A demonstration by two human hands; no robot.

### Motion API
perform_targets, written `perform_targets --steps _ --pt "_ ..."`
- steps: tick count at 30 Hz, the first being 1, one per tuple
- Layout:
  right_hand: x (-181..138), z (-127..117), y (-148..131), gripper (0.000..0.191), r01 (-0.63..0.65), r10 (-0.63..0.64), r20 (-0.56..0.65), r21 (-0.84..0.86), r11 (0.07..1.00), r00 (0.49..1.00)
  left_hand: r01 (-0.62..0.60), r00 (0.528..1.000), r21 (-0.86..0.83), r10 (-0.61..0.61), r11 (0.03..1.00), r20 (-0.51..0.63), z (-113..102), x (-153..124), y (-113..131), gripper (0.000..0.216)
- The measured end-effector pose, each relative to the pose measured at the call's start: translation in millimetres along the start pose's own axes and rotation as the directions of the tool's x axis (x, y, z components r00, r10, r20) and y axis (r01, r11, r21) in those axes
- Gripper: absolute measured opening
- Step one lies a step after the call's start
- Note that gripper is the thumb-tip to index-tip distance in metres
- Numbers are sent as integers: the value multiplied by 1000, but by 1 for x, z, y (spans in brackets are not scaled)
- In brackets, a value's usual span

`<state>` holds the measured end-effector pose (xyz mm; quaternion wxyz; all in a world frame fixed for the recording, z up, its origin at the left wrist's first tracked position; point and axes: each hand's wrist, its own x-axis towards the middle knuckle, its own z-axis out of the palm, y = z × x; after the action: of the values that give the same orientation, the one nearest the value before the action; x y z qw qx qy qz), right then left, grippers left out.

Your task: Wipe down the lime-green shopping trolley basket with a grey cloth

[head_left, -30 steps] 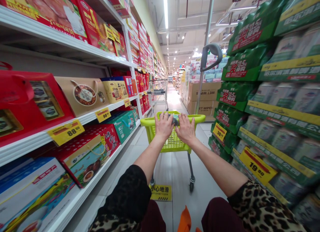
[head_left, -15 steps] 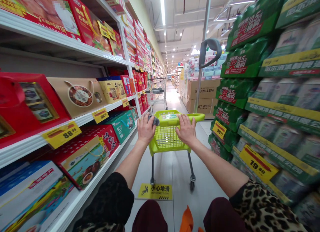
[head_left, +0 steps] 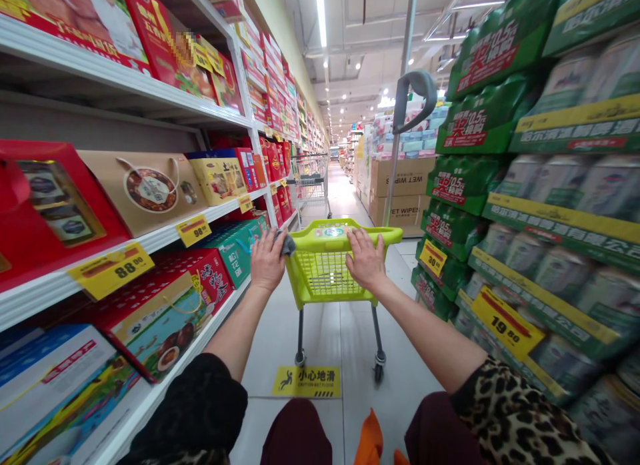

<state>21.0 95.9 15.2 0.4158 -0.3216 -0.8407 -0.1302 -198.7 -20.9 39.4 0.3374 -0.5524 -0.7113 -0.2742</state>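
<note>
A lime-green plastic shopping cart [head_left: 327,293] on grey wheeled legs stands in front of me. My left hand [head_left: 267,263] is at the left end of its handle, fingers closed on a bunched grey cloth [head_left: 289,245] that sits against the cart's corner. My right hand [head_left: 367,258] grips the right part of the cart handle [head_left: 393,235], its fingers curled over the bar. A small label [head_left: 333,231] lies on the handle between both hands. My left palm and the undersides of my right fingers are hidden.
Shelves [head_left: 165,233] of boxed goods run along the left. Stacked beer packs [head_left: 465,181] rise on the right. Ahead are a wire shopping cart [head_left: 310,188], wet-wipe cartons [head_left: 400,201] and a pole with a grey loop handle [head_left: 415,101]. A yellow floor sign [head_left: 307,382] lies below.
My left hand has slid left with the grey cloth to the outer end of the handle. My right hand stays on the bar, with its thumb slightly more raised.
</note>
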Motion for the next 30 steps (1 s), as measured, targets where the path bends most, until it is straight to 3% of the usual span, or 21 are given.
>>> perform_targets --steps 3,6,11,23,27,30 --pt "-2 1 -1 56 0 0 -27 12 1000 1000 -56 998 -69 57 996 4 -3 5 6 59" --pt "-5 0 2 58 -7 8 -47 14 1000 999 -149 988 -79 151 986 31 -2 14 29 54" --pt "-6 -6 10 59 -8 8 -16 -3 1000 1000 -127 992 -56 128 990 9 7 21 54 49" --pt "-5 -4 20 58 71 -72 24 8 997 997 -285 952 -119 296 951 82 14 24 -6 48" --pt "-4 -8 26 57 117 -117 45 -12 993 992 -230 972 -115 233 966 16 15 18 -19 53" --pt "-1 -12 31 59 48 -46 40 -51 998 998 -176 984 -124 172 976 -42 21 14 -12 54"
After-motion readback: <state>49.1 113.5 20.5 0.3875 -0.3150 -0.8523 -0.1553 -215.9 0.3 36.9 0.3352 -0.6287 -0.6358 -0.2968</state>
